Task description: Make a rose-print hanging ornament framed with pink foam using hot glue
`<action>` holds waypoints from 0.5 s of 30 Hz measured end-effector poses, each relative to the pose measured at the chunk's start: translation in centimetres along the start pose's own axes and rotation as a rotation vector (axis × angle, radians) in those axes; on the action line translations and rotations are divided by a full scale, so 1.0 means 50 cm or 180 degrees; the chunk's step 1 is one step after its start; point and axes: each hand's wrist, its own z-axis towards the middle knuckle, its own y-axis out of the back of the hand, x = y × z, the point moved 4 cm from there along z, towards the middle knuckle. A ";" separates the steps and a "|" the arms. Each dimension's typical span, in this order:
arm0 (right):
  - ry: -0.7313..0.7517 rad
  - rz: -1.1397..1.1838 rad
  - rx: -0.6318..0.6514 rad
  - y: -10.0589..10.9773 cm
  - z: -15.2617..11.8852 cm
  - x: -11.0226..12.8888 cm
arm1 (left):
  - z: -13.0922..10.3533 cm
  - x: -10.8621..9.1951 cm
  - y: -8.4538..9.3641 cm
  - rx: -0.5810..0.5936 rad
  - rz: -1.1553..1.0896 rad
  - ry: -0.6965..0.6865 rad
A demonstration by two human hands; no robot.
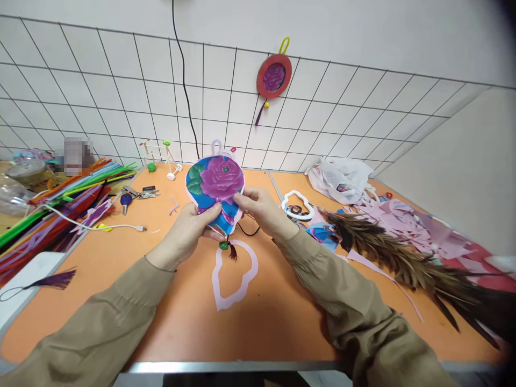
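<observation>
Both hands hold up a blue craft ornament (213,193) with a large purple flower and green leaves on its face. My left hand (187,231) grips its lower left side, thumb on the front. The thumb and fingers of my right hand (264,209) pinch its right edge. A lilac loop (216,147) sticks up at its top, and a green bead (223,245) with a small dark tassel hangs at the bottom. Below it, flat on the orange table (282,322), lies a pale pink paper frame (215,285) with a wavy outline.
Pipe cleaners (60,215), keys (127,201), a white cable (116,228) and a purple tassel (56,279) lie left. Right are a white wavy frame (298,201), a plastic bag (341,177), paper scraps (403,220) and brown feathers (387,247). A red round ornament (262,67) hangs on the wall grid.
</observation>
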 end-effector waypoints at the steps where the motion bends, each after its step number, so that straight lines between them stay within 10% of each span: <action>1: -0.0009 0.0048 -0.0090 -0.007 -0.006 0.005 | -0.003 0.006 -0.002 0.0056 0.0027 0.0002; 15: -0.0102 0.0267 -0.0434 -0.016 -0.037 0.017 | -0.021 0.041 -0.019 0.0048 0.0329 0.0061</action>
